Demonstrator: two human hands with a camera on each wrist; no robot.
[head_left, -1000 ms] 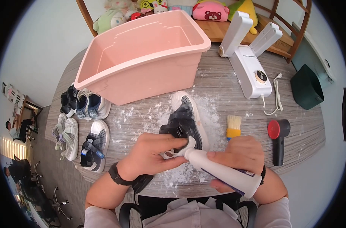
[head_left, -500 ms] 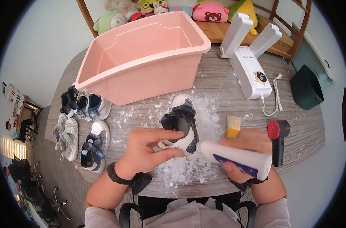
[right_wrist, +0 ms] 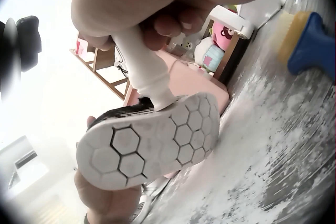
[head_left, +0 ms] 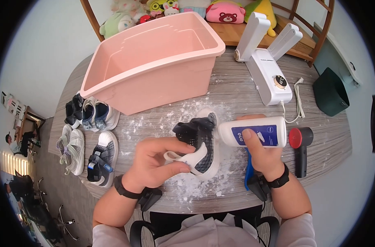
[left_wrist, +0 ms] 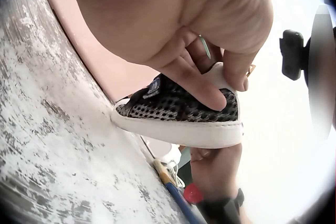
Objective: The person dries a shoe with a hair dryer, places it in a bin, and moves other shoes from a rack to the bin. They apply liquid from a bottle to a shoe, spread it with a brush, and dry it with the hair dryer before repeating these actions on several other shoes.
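Note:
My left hand pinches the white heel of a dark mesh sneaker between thumb and fingers. The shoe's heel is raised and its toe points away over the powder-strewn table. In the right wrist view its white sole, with a hexagon pattern, faces the camera. My right hand grips a white squeeze bottle with a blue label, lying nearly level. The bottle's nozzle is right at the shoe's side, just above the sole edge.
A mate sneaker and several other shoes stand at left. Behind are a pink tub and a white shoe dryer. At right lie a brush, partly under my right arm, a black-and-red device and a green bin.
The bottle has moved from the shoe's heel along its right side toward the toe, turning level with the label up. The shoe has tilted onto its side, still pinched at the heel.

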